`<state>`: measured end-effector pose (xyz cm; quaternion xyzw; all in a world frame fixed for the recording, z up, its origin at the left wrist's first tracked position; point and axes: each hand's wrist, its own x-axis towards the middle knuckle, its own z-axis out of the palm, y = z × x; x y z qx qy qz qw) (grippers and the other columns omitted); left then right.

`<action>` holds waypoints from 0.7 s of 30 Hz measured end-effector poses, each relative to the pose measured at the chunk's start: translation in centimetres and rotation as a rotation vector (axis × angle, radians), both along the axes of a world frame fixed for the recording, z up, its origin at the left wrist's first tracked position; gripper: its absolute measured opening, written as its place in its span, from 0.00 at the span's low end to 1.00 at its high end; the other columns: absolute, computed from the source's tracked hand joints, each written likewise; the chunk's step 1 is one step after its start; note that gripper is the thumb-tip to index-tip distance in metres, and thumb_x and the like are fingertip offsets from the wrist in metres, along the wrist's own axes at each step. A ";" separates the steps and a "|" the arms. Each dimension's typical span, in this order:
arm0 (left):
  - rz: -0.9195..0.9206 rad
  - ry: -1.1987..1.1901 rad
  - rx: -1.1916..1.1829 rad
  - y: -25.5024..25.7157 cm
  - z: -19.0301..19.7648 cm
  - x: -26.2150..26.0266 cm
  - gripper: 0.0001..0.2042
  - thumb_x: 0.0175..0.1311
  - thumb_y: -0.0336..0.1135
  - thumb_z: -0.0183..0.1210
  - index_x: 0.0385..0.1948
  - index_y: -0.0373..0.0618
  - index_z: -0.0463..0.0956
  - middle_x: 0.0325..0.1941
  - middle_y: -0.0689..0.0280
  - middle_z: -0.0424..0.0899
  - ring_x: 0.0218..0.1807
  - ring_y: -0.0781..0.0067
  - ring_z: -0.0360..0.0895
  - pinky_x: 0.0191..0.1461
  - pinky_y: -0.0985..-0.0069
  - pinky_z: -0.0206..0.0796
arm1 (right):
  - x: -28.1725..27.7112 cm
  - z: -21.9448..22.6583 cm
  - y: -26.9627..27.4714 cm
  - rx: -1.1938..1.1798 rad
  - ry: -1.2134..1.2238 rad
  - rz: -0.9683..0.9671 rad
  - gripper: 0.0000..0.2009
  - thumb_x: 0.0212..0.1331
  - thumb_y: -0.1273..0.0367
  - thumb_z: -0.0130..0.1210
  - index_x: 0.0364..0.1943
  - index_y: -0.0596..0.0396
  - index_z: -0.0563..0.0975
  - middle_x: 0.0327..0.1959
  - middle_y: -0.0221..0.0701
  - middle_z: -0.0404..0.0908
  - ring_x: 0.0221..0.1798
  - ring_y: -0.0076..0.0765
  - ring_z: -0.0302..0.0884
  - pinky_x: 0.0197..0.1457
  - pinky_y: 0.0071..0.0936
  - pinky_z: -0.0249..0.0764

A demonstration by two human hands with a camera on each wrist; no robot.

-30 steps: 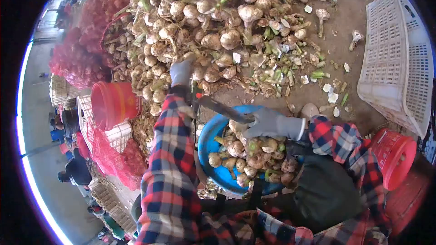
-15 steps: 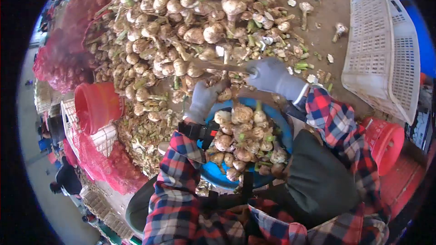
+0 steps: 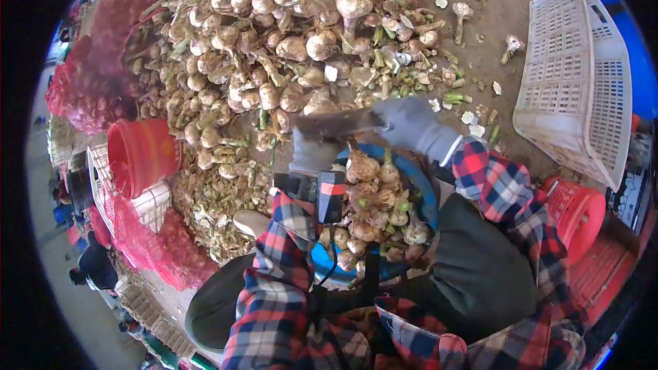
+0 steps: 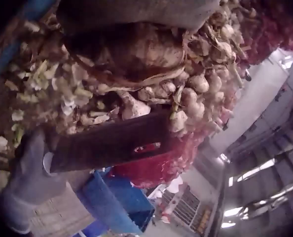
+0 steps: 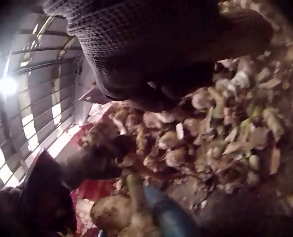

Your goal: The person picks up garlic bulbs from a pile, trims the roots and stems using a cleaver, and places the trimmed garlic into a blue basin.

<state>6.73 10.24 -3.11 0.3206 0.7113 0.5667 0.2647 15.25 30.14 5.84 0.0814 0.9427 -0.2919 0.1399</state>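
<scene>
In the head view the gloved left hand, blurred, is just left of the blue basin. The left wrist view shows its glove over a large brown-skinned garlic bulb, gripping it. My gloved right hand grips a broad dark blade by its handle end, above the basin's far edge. From the left wrist, the blade lies below the bulb, apart from it, with the right hand at its end. Garlic bulbs with short stems fill the basin.
A large garlic heap spreads beyond the hands, with cut stems at its right. A white crate stands right, near a red bucket. Another red bucket and mesh sacks are at left.
The left hand has come back from the heap to the basin's side. The right hand has moved from over the basin to its far edge, bringing the blade close to the left hand.
</scene>
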 end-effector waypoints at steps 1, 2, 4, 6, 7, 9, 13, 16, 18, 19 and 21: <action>0.002 -0.001 -0.007 -0.1 0.3 0.4 0.15 0.50 0.35 0.53 0.42 0.50 0.67 0.42 0.62 0.72 0.43 0.67 0.69 0.47 0.70 0.62 | -0.4 0.6 -0.8 0.035 0.014 0.092 0.11 0.42 0.61 0.48 0.30 0.50 0.72 0.30 0.34 0.75 0.35 0.41 0.73 0.37 0.34 0.69; -0.017 0.186 -0.304 0.2 1.2 1.0 0.15 0.50 0.38 0.52 0.42 0.51 0.67 0.42 0.64 0.72 0.44 0.67 0.69 0.48 0.70 0.61 | -0.6 1.0 -1.4 0.071 0.029 0.184 0.11 0.41 0.62 0.49 0.29 0.50 0.71 0.29 0.33 0.75 0.34 0.40 0.74 0.36 0.34 0.69; -0.067 0.489 -0.690 0.4 0.8 1.4 0.16 0.51 0.42 0.52 0.42 0.54 0.68 0.42 0.66 0.73 0.45 0.69 0.69 0.50 0.71 0.58 | -0.9 1.1 -2.1 0.072 0.060 0.191 0.11 0.41 0.62 0.49 0.30 0.49 0.70 0.29 0.33 0.75 0.34 0.39 0.74 0.36 0.34 0.69; -0.091 0.597 -0.762 0.8 1.4 1.5 0.17 0.51 0.45 0.51 0.42 0.53 0.68 0.43 0.64 0.71 0.45 0.66 0.67 0.51 0.69 0.56 | -1.2 1.3 -2.4 0.076 0.054 0.194 0.12 0.41 0.63 0.49 0.31 0.49 0.70 0.29 0.33 0.75 0.36 0.38 0.74 0.36 0.33 0.69; -0.116 0.700 -0.831 0.9 1.6 1.6 0.18 0.51 0.48 0.49 0.42 0.53 0.68 0.43 0.61 0.70 0.46 0.64 0.65 0.52 0.68 0.54 | -1.3 1.1 -2.5 0.074 0.056 0.196 0.12 0.41 0.63 0.49 0.31 0.49 0.70 0.29 0.33 0.75 0.36 0.38 0.74 0.36 0.33 0.69; -0.030 0.726 -0.686 0.4 1.4 1.7 0.17 0.50 0.48 0.50 0.40 0.53 0.69 0.40 0.61 0.71 0.43 0.64 0.67 0.49 0.67 0.56 | -1.4 0.4 -2.6 0.087 0.037 0.183 0.11 0.40 0.64 0.49 0.31 0.49 0.70 0.29 0.33 0.75 0.35 0.38 0.74 0.35 0.34 0.69; -0.007 0.667 -0.697 1.1 5.4 2.0 0.15 0.44 0.37 0.56 0.38 0.54 0.72 0.38 0.62 0.74 0.39 0.62 0.72 0.44 0.68 0.63 | -1.4 -1.8 -2.2 0.064 0.124 0.152 0.12 0.39 0.65 0.49 0.31 0.50 0.70 0.30 0.34 0.75 0.35 0.39 0.73 0.34 0.35 0.69; 0.273 0.668 -0.366 1.4 5.4 3.0 0.10 0.41 0.38 0.58 0.27 0.47 0.74 0.27 0.63 0.75 0.31 0.64 0.72 0.36 0.71 0.64 | -1.3 -2.0 -1.7 0.034 0.159 0.147 0.12 0.39 0.64 0.49 0.31 0.50 0.69 0.28 0.35 0.75 0.32 0.41 0.74 0.32 0.36 0.68; 0.397 0.160 -0.161 1.7 5.4 3.6 0.08 0.39 0.29 0.56 0.25 0.44 0.74 0.28 0.62 0.76 0.30 0.65 0.74 0.34 0.73 0.65 | -1.2 -2.3 -1.4 0.041 0.139 0.142 0.12 0.39 0.63 0.49 0.31 0.50 0.70 0.28 0.35 0.75 0.32 0.41 0.74 0.32 0.36 0.68; 0.401 0.161 -0.161 1.4 5.0 3.6 0.08 0.39 0.29 0.56 0.25 0.44 0.74 0.28 0.62 0.76 0.30 0.65 0.74 0.34 0.73 0.65 | -1.1 -2.5 -1.3 0.048 0.113 0.136 0.12 0.39 0.63 0.49 0.31 0.49 0.70 0.27 0.35 0.75 0.32 0.41 0.74 0.32 0.36 0.69; 0.340 0.272 -0.217 0.9 3.7 3.5 0.08 0.38 0.29 0.57 0.24 0.43 0.74 0.28 0.62 0.76 0.30 0.66 0.74 0.34 0.73 0.65 | -1.0 -3.5 -1.6 0.096 0.199 0.104 0.11 0.36 0.57 0.54 0.24 0.45 0.72 0.21 0.32 0.74 0.27 0.40 0.72 0.27 0.34 0.67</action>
